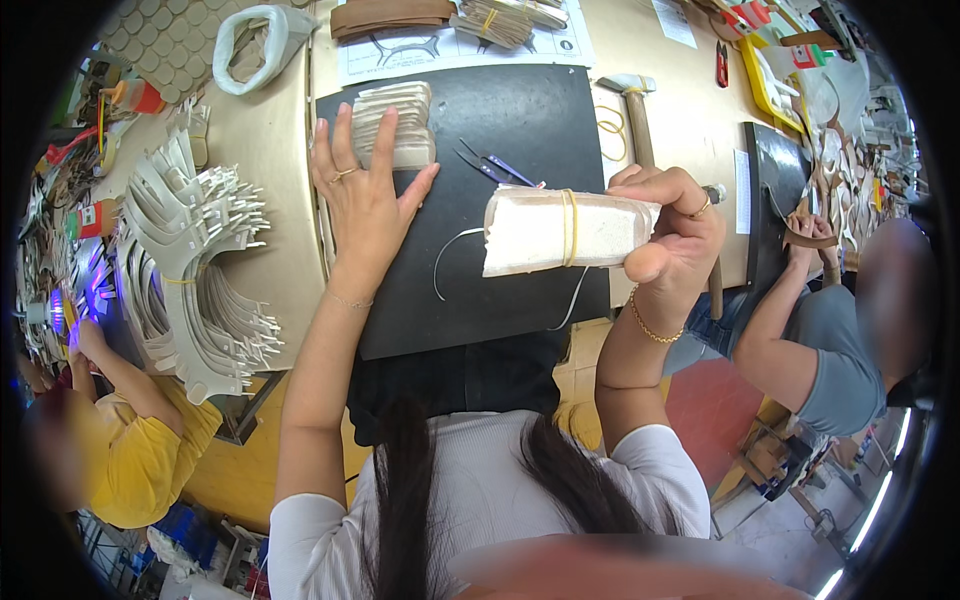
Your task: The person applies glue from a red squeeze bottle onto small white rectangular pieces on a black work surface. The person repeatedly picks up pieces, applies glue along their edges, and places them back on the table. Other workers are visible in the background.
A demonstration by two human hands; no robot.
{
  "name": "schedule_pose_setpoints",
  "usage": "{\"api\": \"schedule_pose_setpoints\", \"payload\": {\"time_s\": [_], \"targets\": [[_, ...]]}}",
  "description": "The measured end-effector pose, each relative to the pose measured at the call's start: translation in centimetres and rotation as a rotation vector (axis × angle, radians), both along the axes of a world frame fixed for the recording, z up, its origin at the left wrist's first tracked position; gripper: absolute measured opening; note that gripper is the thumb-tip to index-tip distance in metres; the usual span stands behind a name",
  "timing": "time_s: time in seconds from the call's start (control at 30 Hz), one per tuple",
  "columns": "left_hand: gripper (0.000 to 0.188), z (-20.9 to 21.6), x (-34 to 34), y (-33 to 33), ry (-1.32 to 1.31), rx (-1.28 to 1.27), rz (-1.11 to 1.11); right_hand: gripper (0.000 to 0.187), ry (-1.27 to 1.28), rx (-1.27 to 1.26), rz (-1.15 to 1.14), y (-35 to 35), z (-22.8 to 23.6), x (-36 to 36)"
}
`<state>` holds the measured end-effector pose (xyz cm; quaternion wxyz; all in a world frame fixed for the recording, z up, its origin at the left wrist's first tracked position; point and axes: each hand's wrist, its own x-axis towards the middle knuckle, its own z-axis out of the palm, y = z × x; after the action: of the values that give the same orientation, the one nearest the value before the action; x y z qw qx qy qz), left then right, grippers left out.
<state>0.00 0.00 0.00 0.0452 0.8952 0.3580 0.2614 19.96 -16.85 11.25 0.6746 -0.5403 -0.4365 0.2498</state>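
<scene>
My right hand (pixel 685 225) grips a bundle of pale, flat leather-like pieces (pixel 525 232) by its right end, raised over the black mat (pixel 410 310). A yellow rubber band (pixel 572 228) runs round the middle of that bundle. My left hand (pixel 365 190) has its fingers spread and touches a fanned stack of beige pieces (pixel 412 145) at the mat's far left. Between the two hands lies a small slim tool with blue arms (pixel 487 163), partly hidden behind the bundle. A thin pale cord (pixel 438 268) curves out on the mat from under the bundle.
Banded curved strips (pixel 185 290) cover the left side. A white bag (pixel 262 50) stands at far left. Beyond the mat lie printed paper (pixel 410 65) and more bundles (pixel 495 22). A hammer (pixel 638 125) and yellow rubber bands (pixel 611 133) lie right. Co-workers sit on both sides.
</scene>
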Motion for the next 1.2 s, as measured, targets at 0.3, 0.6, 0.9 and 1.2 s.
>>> {"api": "schedule_pose_setpoints", "payload": {"time_s": [0.3, 0.6, 0.9, 1.2], "targets": [[0.079, 0.06, 0.02, -0.06, 0.003, -0.001, -0.005, 0.063, -0.011, -0.01, -0.019, -0.08, 0.13, -0.18], [0.078, 0.23, 0.18, -0.11, 0.009, 0.007, 0.008, 0.061, 0.013, -0.028, -0.021, 0.04, 0.03, -0.4], [0.077, 0.3, 0.18, -0.19, 0.019, -0.01, 0.007, 0.058, 0.029, -0.035, -0.028, 0.16, 0.0, -0.57], [0.078, 0.29, 0.14, -0.24, 0.025, -0.024, 0.002, 0.058, 0.006, -0.055, -0.024, 0.01, -0.24, -0.4]]}}
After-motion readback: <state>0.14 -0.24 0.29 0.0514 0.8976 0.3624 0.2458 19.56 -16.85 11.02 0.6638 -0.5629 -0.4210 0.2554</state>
